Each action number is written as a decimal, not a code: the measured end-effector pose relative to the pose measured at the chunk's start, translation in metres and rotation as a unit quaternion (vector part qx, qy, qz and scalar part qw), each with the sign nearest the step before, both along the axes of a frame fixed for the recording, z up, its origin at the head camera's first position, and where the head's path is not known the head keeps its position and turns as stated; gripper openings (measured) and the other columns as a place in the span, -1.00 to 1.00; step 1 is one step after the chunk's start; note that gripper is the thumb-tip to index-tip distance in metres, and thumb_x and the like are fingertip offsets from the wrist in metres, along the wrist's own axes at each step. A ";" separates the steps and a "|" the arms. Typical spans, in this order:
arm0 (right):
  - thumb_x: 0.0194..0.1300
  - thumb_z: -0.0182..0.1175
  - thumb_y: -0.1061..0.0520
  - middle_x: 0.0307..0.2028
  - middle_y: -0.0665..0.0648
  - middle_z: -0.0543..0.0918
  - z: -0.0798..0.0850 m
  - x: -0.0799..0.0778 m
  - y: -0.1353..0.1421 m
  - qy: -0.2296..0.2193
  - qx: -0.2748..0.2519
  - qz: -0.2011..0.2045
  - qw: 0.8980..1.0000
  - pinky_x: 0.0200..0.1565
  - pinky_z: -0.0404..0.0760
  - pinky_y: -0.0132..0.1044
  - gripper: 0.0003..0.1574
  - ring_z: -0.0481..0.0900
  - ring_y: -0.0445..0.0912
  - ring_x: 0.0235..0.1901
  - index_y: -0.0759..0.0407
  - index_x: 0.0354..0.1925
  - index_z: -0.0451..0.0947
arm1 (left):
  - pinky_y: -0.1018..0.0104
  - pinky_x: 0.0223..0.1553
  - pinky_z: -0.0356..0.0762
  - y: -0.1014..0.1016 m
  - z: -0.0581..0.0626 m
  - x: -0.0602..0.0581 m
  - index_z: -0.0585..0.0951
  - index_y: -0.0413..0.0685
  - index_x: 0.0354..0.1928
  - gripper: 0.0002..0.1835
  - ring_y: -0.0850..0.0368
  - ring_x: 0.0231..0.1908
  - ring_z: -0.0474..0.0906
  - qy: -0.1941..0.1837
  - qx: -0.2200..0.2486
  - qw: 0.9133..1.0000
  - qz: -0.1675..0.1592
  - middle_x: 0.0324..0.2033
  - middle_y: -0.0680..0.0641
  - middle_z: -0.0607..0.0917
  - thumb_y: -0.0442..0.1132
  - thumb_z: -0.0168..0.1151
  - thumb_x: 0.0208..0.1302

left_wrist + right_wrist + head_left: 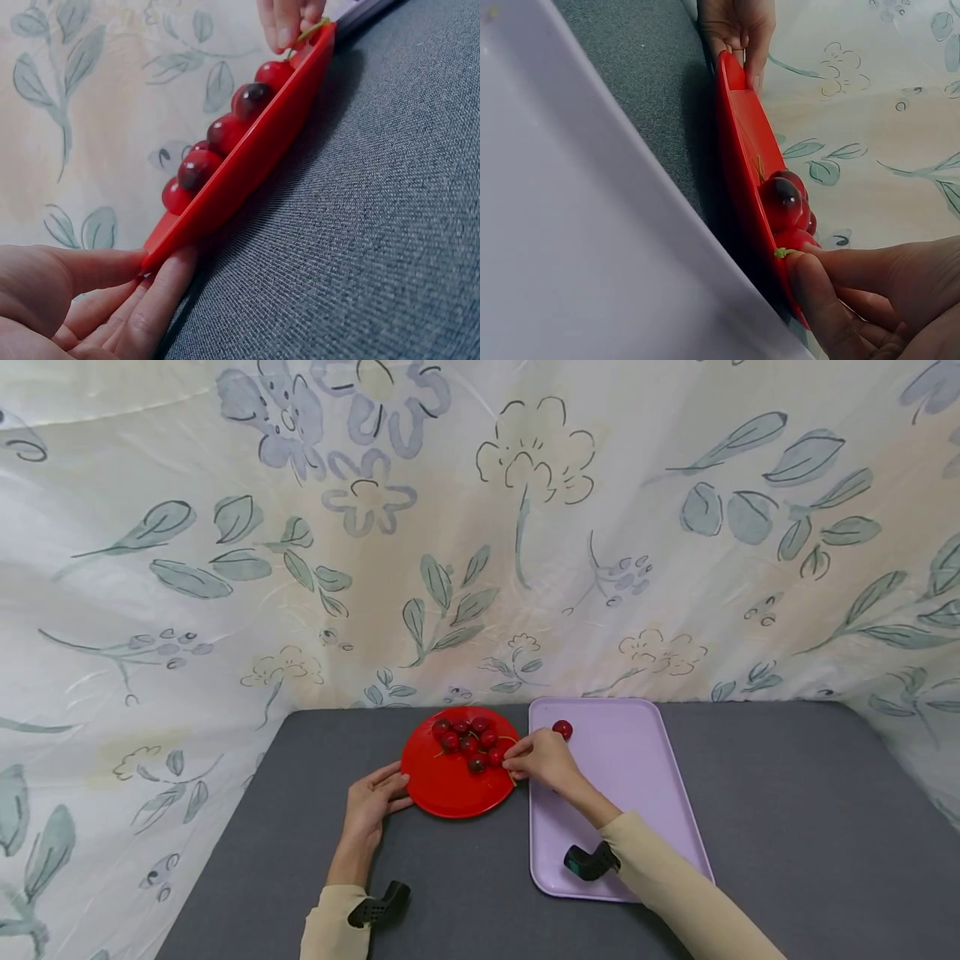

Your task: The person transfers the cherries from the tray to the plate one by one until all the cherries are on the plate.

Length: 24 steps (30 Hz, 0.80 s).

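Note:
A round red plate (450, 793) carries several dark red cherries (468, 744), bunched toward its back and right. My left hand (371, 802) grips the plate's left rim, thumb on top and fingers below, as the left wrist view shows (112, 300). At the right rim my right hand (546, 760) pinches a cherry (799, 238) with thumb and forefinger; a green stem end (782, 253) pokes out by the fingertips. The fingers partly hide that cherry. One other cherry (562, 729) lies on the lilac tray (637, 793), just behind my right hand.
The tray stands right of the plate on a dark grey cloth-covered table (465, 893), with my right forearm reaching over it. A floral curtain (450, 568) hangs along the table's back edge. Black devices sit on both wrists (378, 906).

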State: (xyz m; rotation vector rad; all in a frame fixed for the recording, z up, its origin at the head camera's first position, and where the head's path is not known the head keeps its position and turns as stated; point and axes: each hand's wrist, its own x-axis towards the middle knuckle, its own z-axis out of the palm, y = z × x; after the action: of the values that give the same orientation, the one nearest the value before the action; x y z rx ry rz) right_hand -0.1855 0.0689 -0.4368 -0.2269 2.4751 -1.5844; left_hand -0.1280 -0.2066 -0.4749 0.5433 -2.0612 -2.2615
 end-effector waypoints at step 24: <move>0.18 0.38 0.28 -0.43 0.19 0.75 0.016 0.003 0.036 0.088 0.042 0.025 0.995 -0.37 0.75 -0.24 -0.88 0.71 -0.06 -0.50 0.34 -0.29 0.75 | 0.23 -0.25 0.73 0.004 -0.011 0.007 0.52 -0.29 0.23 -0.57 0.15 -0.29 0.71 0.012 0.002 1.000 0.009 0.03 -0.26 0.66 -0.41 0.23 0.33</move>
State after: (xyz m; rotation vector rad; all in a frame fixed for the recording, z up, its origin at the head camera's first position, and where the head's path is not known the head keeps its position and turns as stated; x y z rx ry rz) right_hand -0.1822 0.1053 -0.4204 -0.4282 2.6374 -1.4971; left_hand -0.1213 -0.2023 -0.4861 0.5284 -2.0334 -2.2518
